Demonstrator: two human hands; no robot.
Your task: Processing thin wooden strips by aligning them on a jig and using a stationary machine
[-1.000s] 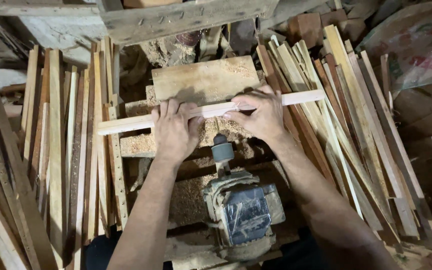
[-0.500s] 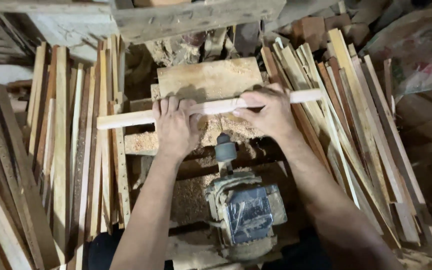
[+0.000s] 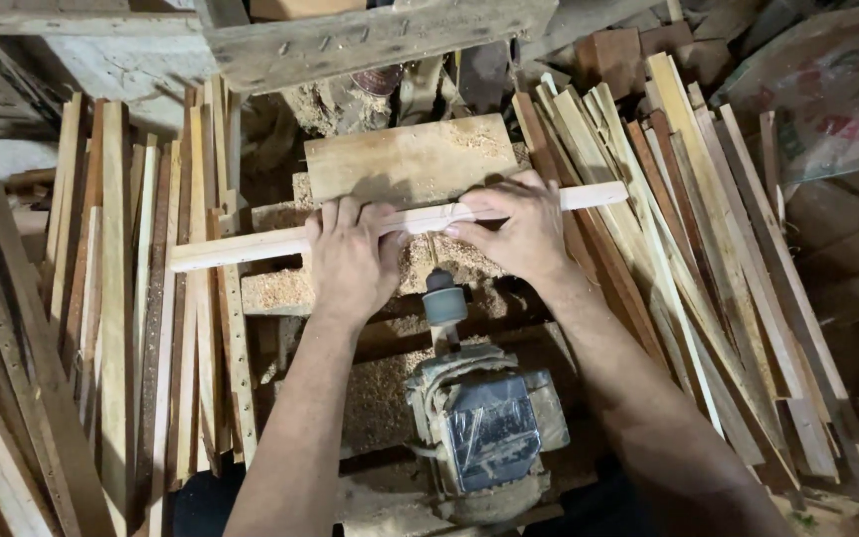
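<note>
Over a sawdust-strewn workbench among stacked slats, left hand and right hand grip a wooden strip against the motor's drill bit

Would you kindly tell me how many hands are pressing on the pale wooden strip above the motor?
2. The left hand lies flat on the strip left of the drill bit; the right hand grips it just right of the bit. No others show.

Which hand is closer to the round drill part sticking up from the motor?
Right. The right hand presses the wooden strip just above the chuck; the left hand sits further left on the strip.
</note>
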